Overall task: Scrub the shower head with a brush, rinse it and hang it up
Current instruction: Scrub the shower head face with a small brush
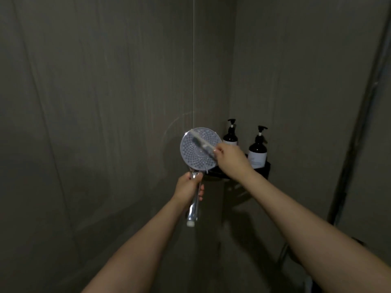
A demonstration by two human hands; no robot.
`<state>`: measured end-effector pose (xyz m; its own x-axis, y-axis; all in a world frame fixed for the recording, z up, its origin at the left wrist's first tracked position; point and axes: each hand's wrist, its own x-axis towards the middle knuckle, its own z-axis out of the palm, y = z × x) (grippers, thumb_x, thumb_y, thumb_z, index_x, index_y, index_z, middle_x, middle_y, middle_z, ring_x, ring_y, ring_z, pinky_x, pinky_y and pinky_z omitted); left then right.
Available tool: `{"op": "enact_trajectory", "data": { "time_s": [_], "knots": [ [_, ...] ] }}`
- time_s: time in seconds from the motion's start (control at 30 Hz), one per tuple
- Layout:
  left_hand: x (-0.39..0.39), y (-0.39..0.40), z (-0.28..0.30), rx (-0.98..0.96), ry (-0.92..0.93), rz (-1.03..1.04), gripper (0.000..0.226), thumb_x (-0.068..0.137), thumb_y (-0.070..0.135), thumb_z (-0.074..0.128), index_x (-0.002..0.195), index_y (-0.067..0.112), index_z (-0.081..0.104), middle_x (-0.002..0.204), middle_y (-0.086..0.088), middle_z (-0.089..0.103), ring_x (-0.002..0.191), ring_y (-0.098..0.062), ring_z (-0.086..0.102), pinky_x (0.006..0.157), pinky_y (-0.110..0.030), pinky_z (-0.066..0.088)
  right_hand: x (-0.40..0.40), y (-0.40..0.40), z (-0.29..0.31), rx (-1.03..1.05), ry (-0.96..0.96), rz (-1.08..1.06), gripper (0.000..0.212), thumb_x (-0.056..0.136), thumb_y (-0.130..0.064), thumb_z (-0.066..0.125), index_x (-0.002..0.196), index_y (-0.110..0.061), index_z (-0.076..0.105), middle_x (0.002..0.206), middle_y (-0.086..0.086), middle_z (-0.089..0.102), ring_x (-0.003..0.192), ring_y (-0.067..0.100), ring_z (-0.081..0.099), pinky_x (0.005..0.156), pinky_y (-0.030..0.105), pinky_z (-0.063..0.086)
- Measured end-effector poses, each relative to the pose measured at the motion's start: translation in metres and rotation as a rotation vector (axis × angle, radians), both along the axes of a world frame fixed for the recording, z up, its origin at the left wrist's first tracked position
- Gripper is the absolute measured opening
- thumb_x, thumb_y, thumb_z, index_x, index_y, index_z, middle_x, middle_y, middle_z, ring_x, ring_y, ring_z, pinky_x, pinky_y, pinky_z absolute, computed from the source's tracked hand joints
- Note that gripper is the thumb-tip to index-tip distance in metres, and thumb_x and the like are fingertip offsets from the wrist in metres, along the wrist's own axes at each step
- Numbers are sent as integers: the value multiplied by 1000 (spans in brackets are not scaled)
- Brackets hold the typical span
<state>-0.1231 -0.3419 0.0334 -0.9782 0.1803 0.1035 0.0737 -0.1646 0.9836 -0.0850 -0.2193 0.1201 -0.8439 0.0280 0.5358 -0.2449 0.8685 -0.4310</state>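
Observation:
A round shower head with a pale dotted face points up toward me in the middle of the view. My left hand grips its chrome handle just below the head. My right hand pinches the end of a thin white brush. The brush lies slantwise across the upper part of the face, its bristled end near the upper left rim.
Two dark pump bottles stand on a black corner shelf just right of the shower head. Grey tiled walls meet in a corner behind. A dark vertical rail or hose runs down the right side.

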Motion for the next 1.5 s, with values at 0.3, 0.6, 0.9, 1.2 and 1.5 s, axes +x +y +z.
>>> {"op": "enact_trajectory", "data": {
  "time_s": [0.3, 0.6, 0.9, 1.2, 1.5],
  "knots": [
    [61, -20, 1, 34, -24, -29, 25, 94, 17, 48, 70, 14, 44, 52, -10, 44, 31, -13, 37, 35, -17, 33, 57, 1, 24, -55, -36, -218, 34, 96, -13, 38, 62, -8, 44, 63, 3, 44, 67, 23, 49, 50, 28, 31],
    [81, -10, 18, 43, 21, -35, 21, 94, 16, 48, 74, 13, 43, 54, -10, 44, 32, -12, 38, 36, -18, 34, 76, 1, 41, -38, -37, -288, 26, 94, -9, 41, 103, 3, 62, 90, 17, 64, 77, 28, 59, 60, 29, 40],
    [93, 6, 26, 72, 39, -21, 24, 93, 13, 49, 70, 12, 44, 51, -10, 43, 30, -12, 36, 35, -16, 33, 97, -28, 21, 128, -183, -62, 23, 91, -15, 45, 98, -3, 64, 79, 9, 56, 74, 24, 55, 64, 27, 40],
    [99, 1, 25, 0, 45, -22, 21, 95, 17, 48, 74, 13, 44, 55, -10, 45, 34, -14, 39, 36, -18, 35, 93, 22, 46, -92, -3, -272, 29, 95, -9, 38, 105, 6, 62, 105, 24, 64, 94, 36, 61, 64, 28, 35],
    [102, 11, 24, 43, 30, -20, 23, 95, 17, 47, 73, 12, 46, 52, -9, 43, 32, -12, 36, 36, -16, 34, 120, -19, 11, 82, -222, -72, 27, 94, -11, 40, 97, -1, 65, 102, 19, 66, 86, 29, 60, 69, 26, 38]
  ]
}}
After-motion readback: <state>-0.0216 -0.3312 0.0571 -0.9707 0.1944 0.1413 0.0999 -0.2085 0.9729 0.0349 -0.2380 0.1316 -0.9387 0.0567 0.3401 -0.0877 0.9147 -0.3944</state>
